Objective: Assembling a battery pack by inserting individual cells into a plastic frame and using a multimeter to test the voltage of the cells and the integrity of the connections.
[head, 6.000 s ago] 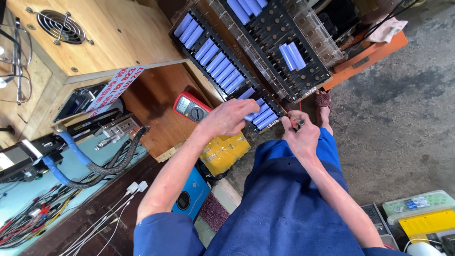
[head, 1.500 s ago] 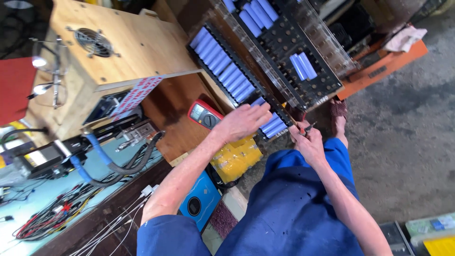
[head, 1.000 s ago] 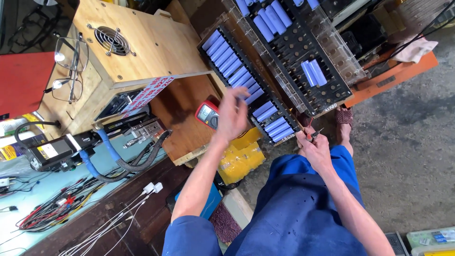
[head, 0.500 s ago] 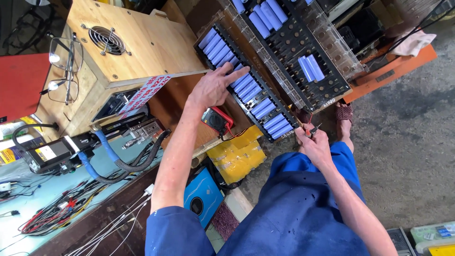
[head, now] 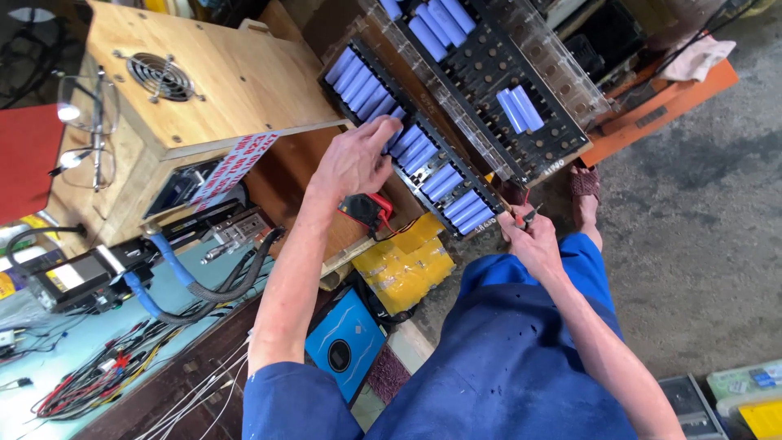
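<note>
A long black holder rack filled with blue cylindrical battery cells slants across the middle of the head view. My left hand reaches over its upper half, fingertips curled onto one blue cell between two groups of cells. My right hand stays at the rack's lower end and grips a small red-handled plier-like tool, its tip close to the rack's corner. A red multimeter lies just below my left wrist.
A second black rack with a few blue cells sits behind the first. A wooden box with a fan stands at left, yellow wrapped packs and a blue device below, tangled cables on the bench, an orange pallet at right.
My left hand has travelled from the lower end of the rack, past the multimeter, up to the cells in its upper half. My right hand has stayed at the lower corner with the tool.
</note>
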